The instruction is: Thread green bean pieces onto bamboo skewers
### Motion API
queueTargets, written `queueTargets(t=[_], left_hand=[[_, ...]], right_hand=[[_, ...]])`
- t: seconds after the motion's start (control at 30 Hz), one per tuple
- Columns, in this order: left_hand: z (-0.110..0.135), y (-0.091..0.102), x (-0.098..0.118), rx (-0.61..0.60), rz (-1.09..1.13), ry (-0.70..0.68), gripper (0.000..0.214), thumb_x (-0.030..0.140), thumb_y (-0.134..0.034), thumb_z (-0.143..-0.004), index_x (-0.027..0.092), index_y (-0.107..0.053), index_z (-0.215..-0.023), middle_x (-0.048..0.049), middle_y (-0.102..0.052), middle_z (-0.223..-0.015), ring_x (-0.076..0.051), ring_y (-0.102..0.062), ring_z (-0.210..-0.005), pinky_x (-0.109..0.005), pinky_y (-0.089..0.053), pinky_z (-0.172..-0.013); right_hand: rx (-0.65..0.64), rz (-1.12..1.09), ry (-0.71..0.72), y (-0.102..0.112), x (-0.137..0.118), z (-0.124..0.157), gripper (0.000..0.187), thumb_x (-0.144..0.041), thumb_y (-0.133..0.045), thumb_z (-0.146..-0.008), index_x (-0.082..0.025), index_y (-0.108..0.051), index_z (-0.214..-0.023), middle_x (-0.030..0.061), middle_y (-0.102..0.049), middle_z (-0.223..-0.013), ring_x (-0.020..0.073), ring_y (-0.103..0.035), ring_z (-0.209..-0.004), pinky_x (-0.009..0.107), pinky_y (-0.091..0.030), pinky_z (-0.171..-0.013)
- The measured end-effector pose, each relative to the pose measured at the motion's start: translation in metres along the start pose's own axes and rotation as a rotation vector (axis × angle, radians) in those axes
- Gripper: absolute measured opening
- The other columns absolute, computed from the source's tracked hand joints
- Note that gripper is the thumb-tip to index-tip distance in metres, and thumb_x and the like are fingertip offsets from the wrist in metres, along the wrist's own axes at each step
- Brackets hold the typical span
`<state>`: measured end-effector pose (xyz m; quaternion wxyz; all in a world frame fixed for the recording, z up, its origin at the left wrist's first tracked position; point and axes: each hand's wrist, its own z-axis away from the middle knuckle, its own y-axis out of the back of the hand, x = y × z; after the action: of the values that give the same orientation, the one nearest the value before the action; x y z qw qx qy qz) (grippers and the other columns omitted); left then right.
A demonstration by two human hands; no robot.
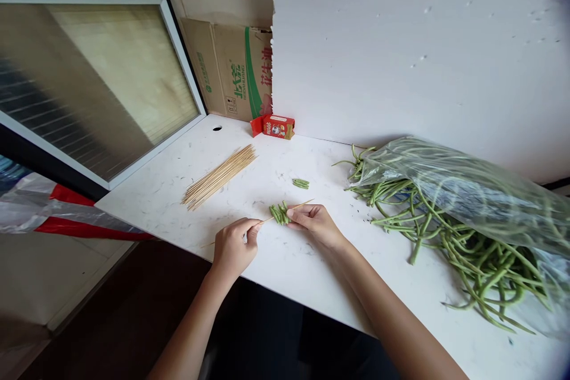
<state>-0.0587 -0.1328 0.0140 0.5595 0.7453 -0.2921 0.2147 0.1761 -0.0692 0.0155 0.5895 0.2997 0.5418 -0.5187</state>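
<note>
Over the white tabletop, the left hand grips a thin, straight wooden skewer in closed fingers; the right hand pinches a zigzag-folded green bean threaded on it. If this bean slips suddenly, the bare tip might prick the right fingers.

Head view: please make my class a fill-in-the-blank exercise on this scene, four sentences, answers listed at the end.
1. The left hand is nearer the loose skewers, while the ____ hand is nearer the plastic bag.
2. The number of threaded skewers held by the two hands is ____.
3. The small box near the cardboard carton is mainly ____ in colour.
4. The tabletop is mainly ____ in colour.

Missing words: right; one; red; white.
</note>
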Motion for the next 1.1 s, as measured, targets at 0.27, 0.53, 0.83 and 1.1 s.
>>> queueTargets(t=[0.27,0.53,0.83,1.1], left_hand=[[-0.003,0.009,-0.007,0.009,-0.012,0.051,0.026,0.032,-0.055,-0.101,0.025,-0.08,-0.101,-0.0052,-0.083,-0.101,-0.02,-0.072,-0.08,-0.029,-0.051,-0.071],[-0.005,0.018,-0.016,0.031,-0.095,0.067,0.024,0.029,-0.055,-0.099,0.027,-0.079,-0.099,-0.0036,-0.083,-0.098,-0.022,-0.073,-0.081,-0.03,-0.048,-0.068],[-0.004,0.032,-0.029,0.075,-0.151,0.106,0.023,0.03,-0.055,-0.098,0.029,-0.079,-0.098,-0.0039,-0.083,-0.096,-0.023,-0.073,-0.079,-0.031,-0.047,-0.068],[-0.002,0.037,-0.027,0.02,-0.164,0.153,0.023,0.029,-0.055,-0.098,0.029,-0.078,-0.097,-0.0032,-0.082,-0.095,-0.023,-0.072,-0.078,-0.03,-0.044,-0.067]], right_hand=[[0.129,-0.026,0.04,0.032,-0.022,-0.014,0.074,-0.081,-0.053,-0.092,-0.013,-0.081,-0.101,0.0203,-0.082,-0.102,0.0312,-0.08,-0.095,0.04,-0.065,-0.079],[0.387,1.004,0.44,0.059,-0.02,-0.057,0.027,-0.039,-0.066,-0.094,-0.02,-0.079,-0.108,0.0104,-0.079,-0.102,0.0279,-0.067,-0.095,0.041,-0.053,-0.088],[0.313,1.536,0.404,0.049,-0.024,-0.072,0.017,-0.028,-0.065,-0.1,-0.021,-0.08,-0.103,0.0151,-0.072,-0.109,0.0328,-0.055,-0.107,0.041,-0.045,-0.086],[0.302,1.554,0.334,0.048,-0.026,-0.073,0.017,-0.026,-0.064,-0.101,-0.021,-0.079,-0.105,0.0165,-0.071,-0.109,0.0331,-0.056,-0.107,0.04,-0.045,-0.083]])
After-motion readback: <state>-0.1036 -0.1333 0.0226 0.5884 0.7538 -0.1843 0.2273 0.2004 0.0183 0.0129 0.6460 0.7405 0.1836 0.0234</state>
